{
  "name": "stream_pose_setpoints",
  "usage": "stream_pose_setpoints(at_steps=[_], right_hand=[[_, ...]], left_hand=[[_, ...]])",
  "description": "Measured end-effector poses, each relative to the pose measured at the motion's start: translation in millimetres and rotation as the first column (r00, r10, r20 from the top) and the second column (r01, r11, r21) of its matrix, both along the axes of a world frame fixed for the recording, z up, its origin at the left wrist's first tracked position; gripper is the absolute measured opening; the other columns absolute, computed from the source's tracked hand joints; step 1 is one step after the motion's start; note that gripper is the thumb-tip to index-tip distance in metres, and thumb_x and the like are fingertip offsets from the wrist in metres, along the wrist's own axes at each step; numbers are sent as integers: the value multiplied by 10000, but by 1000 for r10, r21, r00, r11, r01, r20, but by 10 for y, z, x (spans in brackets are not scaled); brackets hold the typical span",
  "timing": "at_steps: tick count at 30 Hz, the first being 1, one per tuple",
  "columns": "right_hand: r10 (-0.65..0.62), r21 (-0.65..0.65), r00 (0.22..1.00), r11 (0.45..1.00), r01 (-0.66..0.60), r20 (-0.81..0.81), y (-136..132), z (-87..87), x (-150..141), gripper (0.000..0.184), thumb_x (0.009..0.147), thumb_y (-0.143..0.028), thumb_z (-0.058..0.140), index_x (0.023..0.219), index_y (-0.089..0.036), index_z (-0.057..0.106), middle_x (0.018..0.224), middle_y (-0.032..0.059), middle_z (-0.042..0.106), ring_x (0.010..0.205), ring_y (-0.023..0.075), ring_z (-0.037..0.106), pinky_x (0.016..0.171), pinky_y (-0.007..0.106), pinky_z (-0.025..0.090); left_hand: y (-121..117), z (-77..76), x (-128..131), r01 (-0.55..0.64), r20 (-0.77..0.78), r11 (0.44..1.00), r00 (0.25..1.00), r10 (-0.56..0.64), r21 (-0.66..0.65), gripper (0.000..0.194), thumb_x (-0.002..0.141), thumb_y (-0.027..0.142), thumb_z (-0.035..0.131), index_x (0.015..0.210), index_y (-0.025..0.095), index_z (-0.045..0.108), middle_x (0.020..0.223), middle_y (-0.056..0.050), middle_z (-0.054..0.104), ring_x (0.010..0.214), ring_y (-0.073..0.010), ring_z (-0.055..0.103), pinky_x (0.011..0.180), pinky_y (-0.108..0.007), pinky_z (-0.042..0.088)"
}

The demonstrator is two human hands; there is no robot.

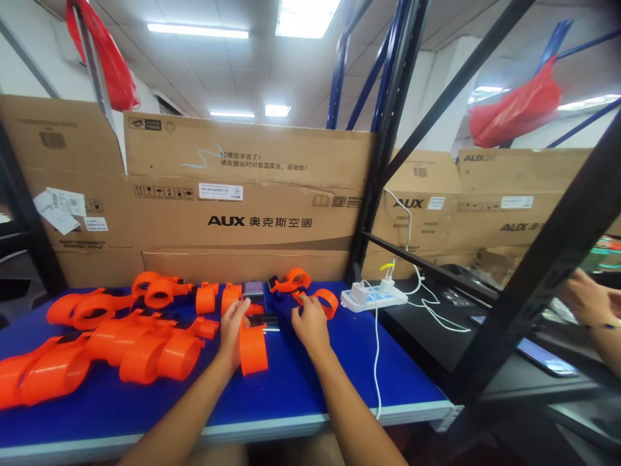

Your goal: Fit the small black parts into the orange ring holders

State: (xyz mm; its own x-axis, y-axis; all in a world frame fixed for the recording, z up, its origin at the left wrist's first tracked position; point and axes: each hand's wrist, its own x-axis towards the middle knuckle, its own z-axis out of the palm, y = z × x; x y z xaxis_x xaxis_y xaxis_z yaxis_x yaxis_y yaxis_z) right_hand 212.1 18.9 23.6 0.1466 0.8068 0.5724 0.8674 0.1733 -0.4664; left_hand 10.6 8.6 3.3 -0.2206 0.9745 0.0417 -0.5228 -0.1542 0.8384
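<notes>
Nearest the viewer, a pale metal edge [412, 412] borders the blue-topped table [359, 372], and both bare forearms [206, 398] cross it, converging slightly toward the middle. The left hand [231, 331] is turned inward, thumb uppermost; its grip is clamped on an orange cuff [253, 353], whose ring hangs just above or on the blue surface, which of the two cannot be determined. The right hand [310, 323] stands to its right, back upward, knuckles bent and fingertips drawn close together beside an orange ring [328, 303]; whether that grip is clamped on anything cannot be told. Further orange rings [140, 353] lie grouped across the table's left half, several touching. Beyond the hands, a small device with a grey screen [253, 289] sits near the back; a white power strip [345, 299] with plugs inserted occupies the right rear corner. Printed cardboard panels [169, 226] close off the rear. At right, past a black frame [376, 175], a co-worker's hand [589, 301] is over a black table [417, 336] bearing a phone [548, 358]. Farther off, red bags [519, 107] hang under lit ceiling lamps [198, 30].
</notes>
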Motion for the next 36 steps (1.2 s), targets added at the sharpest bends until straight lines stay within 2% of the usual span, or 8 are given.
stream_pose_setpoints(at_steps=[5,9,17,23,28,30,33,36], right_hand=[[24,39,995,999,-28,97,-22,-17,-11,257,883,-190,576,1096,-149,714,1069,147,641,1005,266,607,916,344,467],[28,36,985,999,-34,168,-72,15,-52,283,885,-328,639,1114,-177,710,1126,141,628,1033,289,567,903,389,430],[129,-97,952,990,-106,277,-124,33,-94,278,864,-410,670,1061,-226,741,1131,121,634,1089,304,520,899,412,355],[117,-137,955,987,-82,271,-129,22,-88,265,859,-357,672,1071,-215,744,1146,135,634,1097,312,514,881,411,355],[130,1,980,991,-132,150,-142,79,-98,226,906,-347,626,1051,-215,739,1177,128,648,1125,318,530,933,455,384],[278,93,958,954,-284,71,-150,105,-119,266,946,-358,584,1128,-216,716,1182,117,668,1129,294,560,963,447,412],[550,171,835,823,-541,-4,-164,116,-175,381,966,-377,573,1305,-213,634,1172,106,702,1071,251,626,947,405,479],[617,199,784,779,-595,-66,-177,90,-230,441,957,-381,595,1364,-212,602,1093,98,733,967,237,671,863,378,532]], left_hand=[[-70,27,47,-24,-63,999,998,27,37,517,645,574,858,715,205,504,509,94,434,425,-64,366,429,-191,273],[-104,55,66,-32,-80,997,996,37,63,493,649,566,856,728,200,536,514,94,417,437,-64,357,436,-190,265],[-111,66,80,-31,-137,993,990,47,114,446,704,569,818,775,199,581,547,79,442,473,-77,371,456,-194,288],[-123,79,77,-29,-164,992,985,49,121,452,699,584,813,776,196,594,549,78,441,475,-80,363,452,-201,288],[-119,82,85,-58,-196,987,977,87,147,435,718,574,804,774,194,601,561,71,474,488,-85,404,476,-203,323],[-112,82,86,-73,-204,985,973,104,155,425,720,565,806,794,193,613,584,62,511,505,-91,442,497,-207,353],[-103,82,91,-54,-199,986,976,85,156,426,715,558,809,842,188,638,646,43,575,513,-98,491,509,-219,388],[-107,81,110,-14,-210,986,976,50,169,431,702,540,819,883,183,662,685,27,624,483,-100,520,506,-233,411]])
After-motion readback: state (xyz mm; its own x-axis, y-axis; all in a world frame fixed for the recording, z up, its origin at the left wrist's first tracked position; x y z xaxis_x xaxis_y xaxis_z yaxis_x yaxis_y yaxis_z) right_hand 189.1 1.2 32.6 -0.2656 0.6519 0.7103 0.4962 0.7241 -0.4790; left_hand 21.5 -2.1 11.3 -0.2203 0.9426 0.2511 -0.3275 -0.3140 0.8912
